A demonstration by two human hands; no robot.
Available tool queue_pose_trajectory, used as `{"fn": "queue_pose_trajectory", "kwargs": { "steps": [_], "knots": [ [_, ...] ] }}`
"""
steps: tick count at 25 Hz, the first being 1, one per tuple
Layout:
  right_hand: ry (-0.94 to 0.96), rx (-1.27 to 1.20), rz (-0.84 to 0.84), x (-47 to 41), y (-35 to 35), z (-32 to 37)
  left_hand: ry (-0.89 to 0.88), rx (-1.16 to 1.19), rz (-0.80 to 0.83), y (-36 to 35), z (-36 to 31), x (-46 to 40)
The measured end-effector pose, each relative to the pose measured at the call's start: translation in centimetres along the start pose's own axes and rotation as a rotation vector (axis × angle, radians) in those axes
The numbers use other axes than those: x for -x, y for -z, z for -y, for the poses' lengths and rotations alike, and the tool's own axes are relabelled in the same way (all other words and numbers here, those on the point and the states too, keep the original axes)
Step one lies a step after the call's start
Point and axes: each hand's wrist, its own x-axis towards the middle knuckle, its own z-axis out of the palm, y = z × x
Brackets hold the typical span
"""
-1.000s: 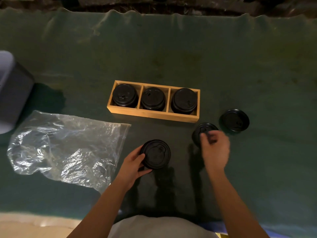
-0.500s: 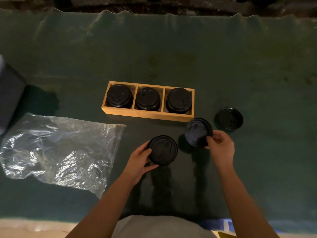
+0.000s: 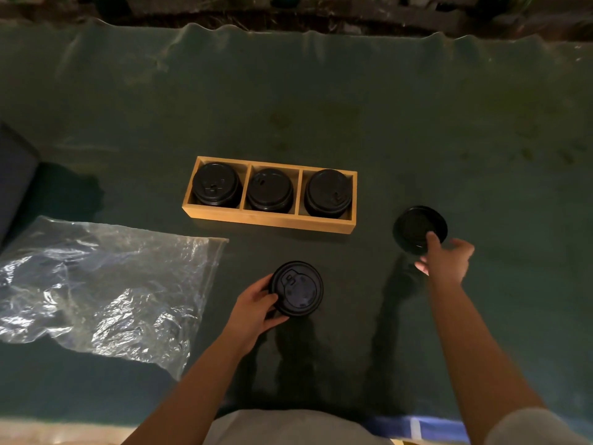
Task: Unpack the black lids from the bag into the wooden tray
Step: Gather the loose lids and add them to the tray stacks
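— While the wooden tray (image 3: 269,220) holds black lid stacks in all three compartments, where are the loose lids?
— Left hand (image 3: 253,308) clamped on a lid (image 3: 296,289) just above the bench; right hand (image 3: 444,258) touching another lid (image 3: 417,228), grip unclear. Clear plastic bag (image 3: 102,284) lies flat, left.

Green cloth and a dark box

A wrinkled green cloth (image 3: 321,107) covers the worktop; a dark box (image 3: 14,178) sits at nine o'clock.
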Motion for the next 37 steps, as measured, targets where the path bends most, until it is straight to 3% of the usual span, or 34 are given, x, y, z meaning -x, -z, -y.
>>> {"fn": "queue_pose_trajectory", "kwargs": {
  "steps": [4, 10, 15, 20, 27, 33, 35, 37],
  "knots": [
    [-0.049, 0.105, 0.072, -2.1, -1.0, 0.5, 0.000, -0.013, -0.001, -0.2, 0.0, 0.2],
    [0.039, -0.060, 0.063, 0.5, -0.1, -0.3, 0.008, 0.011, -0.010, -0.6, -1.0, 0.4],
    [0.159, -0.176, 0.438, 9.2, 0.0, -2.2, 0.084, 0.068, 0.003, -0.6, -1.5, 0.6],
    [0.127, 0.111, 0.688, 13.2, -3.3, -3.7, -0.005, -0.040, -0.009, -0.6, -1.4, 0.7],
    [0.242, 0.396, 0.633, 13.0, -2.9, -3.5, 0.039, -0.024, -0.006, -1.4, -1.9, 0.9],
    [0.276, 0.509, 0.662, 13.8, -3.6, -3.0, -0.140, -0.194, -0.002, -1.5, -1.8, 1.1],
    [0.207, 0.466, 0.707, 13.5, -3.3, -2.9, -0.230, -0.184, 0.013, -1.3, -2.0, 1.4],
    [-0.100, 0.169, 0.831, 13.2, -2.7, -2.1, -0.397, -0.265, 0.053, -1.0, -2.6, 1.9]
  ]
}}
